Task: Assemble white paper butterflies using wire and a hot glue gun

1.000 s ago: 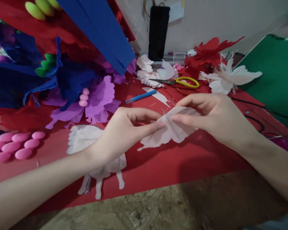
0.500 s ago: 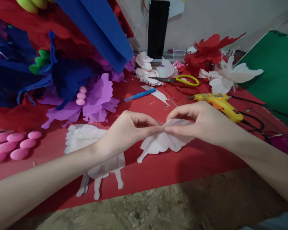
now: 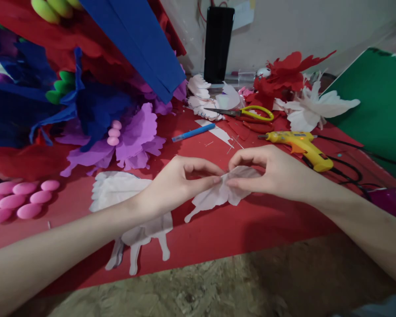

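Between both hands, just above the red tabletop sheet, is a white butterfly-shaped fabric cutout, gathered along its upper middle. My left hand pinches its left half between thumb and fingers. On the other side my right hand pinches the gathered part close to the left fingertips, and its fingers partly cover the right wing. Under my left forearm lies a stack of white wing cutouts with long tails, partly hidden by the arm.
A yellow glue gun with a black cord lies beyond my right hand. Yellow-handled scissors, a blue pen and a standing phone are farther back. Purple butterflies and pink oval pieces sit at left.
The right wing of the white cutout is folded in more and looks narrower. Both hands remain pinched on it, with the fingers shifted slightly. The view has tilted a little.
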A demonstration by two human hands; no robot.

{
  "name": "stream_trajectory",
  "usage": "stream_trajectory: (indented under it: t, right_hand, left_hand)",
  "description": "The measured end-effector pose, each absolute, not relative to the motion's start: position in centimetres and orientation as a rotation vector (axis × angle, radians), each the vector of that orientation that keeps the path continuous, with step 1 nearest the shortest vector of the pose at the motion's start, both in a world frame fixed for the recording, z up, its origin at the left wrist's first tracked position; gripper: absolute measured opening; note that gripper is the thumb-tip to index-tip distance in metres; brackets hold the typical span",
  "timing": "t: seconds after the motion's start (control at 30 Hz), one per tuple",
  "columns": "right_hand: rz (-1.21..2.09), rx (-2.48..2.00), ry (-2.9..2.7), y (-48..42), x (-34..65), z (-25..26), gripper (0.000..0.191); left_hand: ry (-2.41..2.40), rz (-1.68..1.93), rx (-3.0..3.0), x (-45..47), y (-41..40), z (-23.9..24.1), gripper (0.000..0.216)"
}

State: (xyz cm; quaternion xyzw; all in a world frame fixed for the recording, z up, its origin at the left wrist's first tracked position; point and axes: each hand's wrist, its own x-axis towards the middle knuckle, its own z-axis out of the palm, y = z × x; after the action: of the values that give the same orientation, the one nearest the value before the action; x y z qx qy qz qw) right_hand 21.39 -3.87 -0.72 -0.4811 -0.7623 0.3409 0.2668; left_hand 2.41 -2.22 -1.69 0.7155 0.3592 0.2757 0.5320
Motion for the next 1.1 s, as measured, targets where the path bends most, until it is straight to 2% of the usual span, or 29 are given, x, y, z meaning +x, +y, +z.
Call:
stream_trajectory:
  t: [0.1,0.27,0.4,0.53,0.8,1.1]
  right_hand:
    - [0.927,-1.350,-2.047,-4.0,21.1,-0.5,0.020]
    - [0.843,-1.375,-2.025,-4.5,20.3,-0.2,0.014]
    - [0.662,-1.256,-2.050,-5.2,19.9,-0.7,0.004]
    - [0.349,-1.037,-2.123,-5.6,19.9,-1.3,0.007]
    - [-0.191,-0.883,-2.169,-5.8,20.0,-1.4,0.005]
    - [-0.344,-0.812,-2.248,-5.8,20.7,-1.3,0.001]
  left_hand:
    - [0.848,0.669,1.767,2.5,-2.5,-1.4,0.011]
    - [0.800,0.854,2.110,2.3,-2.9,-0.9,0.010]
    - [0.632,1.017,2.388,1.8,-3.1,-0.9,0.012]
    - [0.501,1.097,2.559,1.5,-3.3,-0.9,0.009]
    - [0.526,1.061,2.474,1.5,-3.6,-0.7,0.007]
    - [0.577,1.066,2.405,1.6,-3.7,-0.5,0.004]
